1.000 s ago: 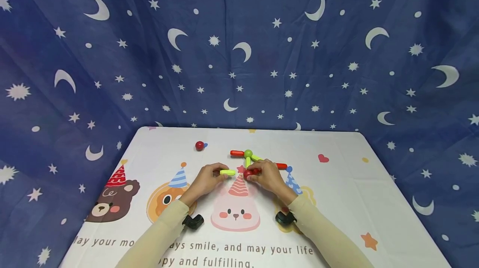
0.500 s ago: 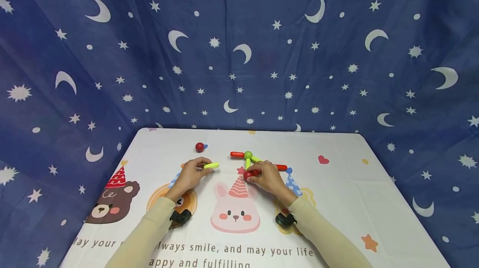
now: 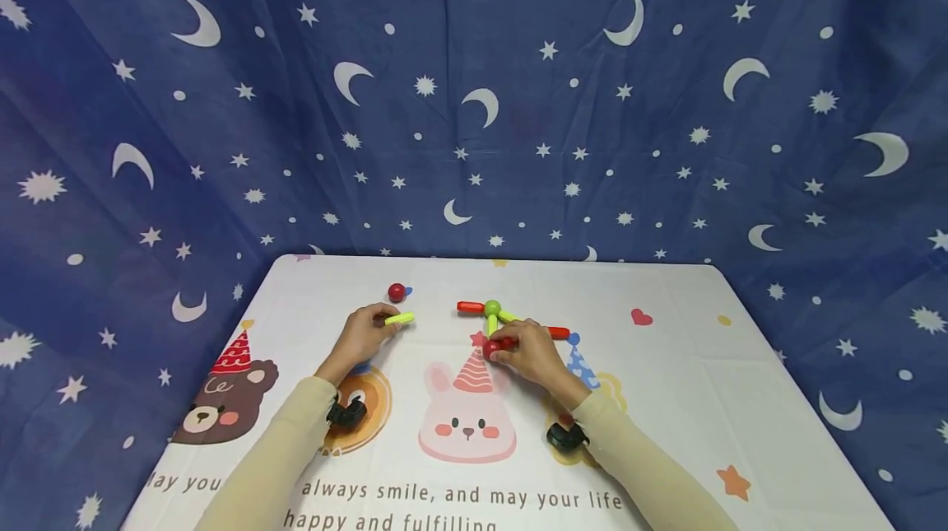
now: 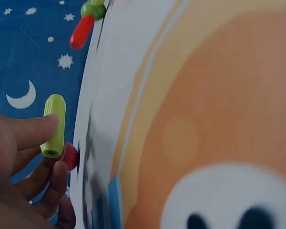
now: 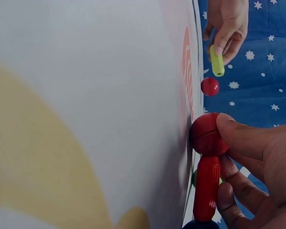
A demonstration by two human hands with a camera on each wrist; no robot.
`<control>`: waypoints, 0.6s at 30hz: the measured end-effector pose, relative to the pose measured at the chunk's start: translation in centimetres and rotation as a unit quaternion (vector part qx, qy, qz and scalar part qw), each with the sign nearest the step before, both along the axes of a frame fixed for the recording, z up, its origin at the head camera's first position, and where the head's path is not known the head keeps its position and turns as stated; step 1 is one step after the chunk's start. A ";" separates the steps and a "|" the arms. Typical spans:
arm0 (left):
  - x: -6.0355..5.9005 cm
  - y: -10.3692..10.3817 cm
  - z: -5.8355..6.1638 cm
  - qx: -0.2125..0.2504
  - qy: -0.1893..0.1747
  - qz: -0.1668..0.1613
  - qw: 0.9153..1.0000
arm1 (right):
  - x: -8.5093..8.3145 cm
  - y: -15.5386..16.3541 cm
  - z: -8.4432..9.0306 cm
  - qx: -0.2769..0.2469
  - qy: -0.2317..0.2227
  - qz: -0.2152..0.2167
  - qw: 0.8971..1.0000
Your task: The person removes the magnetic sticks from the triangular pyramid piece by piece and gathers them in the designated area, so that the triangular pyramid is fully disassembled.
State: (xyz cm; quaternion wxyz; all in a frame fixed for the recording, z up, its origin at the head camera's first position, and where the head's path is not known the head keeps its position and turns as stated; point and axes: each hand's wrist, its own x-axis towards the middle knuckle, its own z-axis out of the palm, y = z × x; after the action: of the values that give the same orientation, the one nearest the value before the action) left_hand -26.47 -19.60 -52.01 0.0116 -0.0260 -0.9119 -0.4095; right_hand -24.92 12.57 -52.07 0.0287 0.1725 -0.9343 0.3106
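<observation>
My left hand [image 3: 362,338] pinches a yellow-green rod [image 4: 56,129] between thumb and fingers; a hole shows in its end. Just beyond it, a loose red ball [image 3: 397,292] lies on the table. My right hand [image 3: 531,350] grips another red ball [image 5: 209,133], thumb on its side. A red rod [image 5: 207,188] joins this ball, and a dark blue piece [image 5: 200,224] shows at the rod's far end. Behind that hand lies a green ball [image 3: 492,308] with a red rod [image 3: 470,307] and yellow-green rods [image 3: 493,325] attached; the hand partly hides how they connect.
Another red rod [image 3: 557,333] sticks out to the right of my right hand. The white tablecloth [image 3: 666,432] has printed animals and lettering. A blue curtain [image 3: 474,136] with moons and stars hangs behind the table's back edge.
My left hand has moved left and away from me with the yellow-green rod, from beside the right hand to near the loose red ball. My right hand has stayed in place.
</observation>
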 end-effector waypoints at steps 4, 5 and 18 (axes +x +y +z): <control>-0.5 -0.4 -0.2 -0.014 -0.002 0.008 1.000 | 0.0 0.0 -0.1 0.001 -0.002 -0.004 1.000; -0.6 -0.5 -0.2 -0.018 -0.002 0.011 1.000 | 0.0 0.0 -0.1 0.001 -0.003 -0.006 1.000; -1.9 -0.7 -0.5 -0.046 -0.007 0.017 0.999 | 0.1 0.0 -0.1 0.001 -0.015 -0.012 1.000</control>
State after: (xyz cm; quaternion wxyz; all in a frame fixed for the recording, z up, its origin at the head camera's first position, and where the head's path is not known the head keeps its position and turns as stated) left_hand -28.41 -20.32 -52.47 0.0115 -0.0080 -0.9302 -0.3668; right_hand -24.85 12.60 -52.15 0.0188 0.1566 -0.9368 0.3122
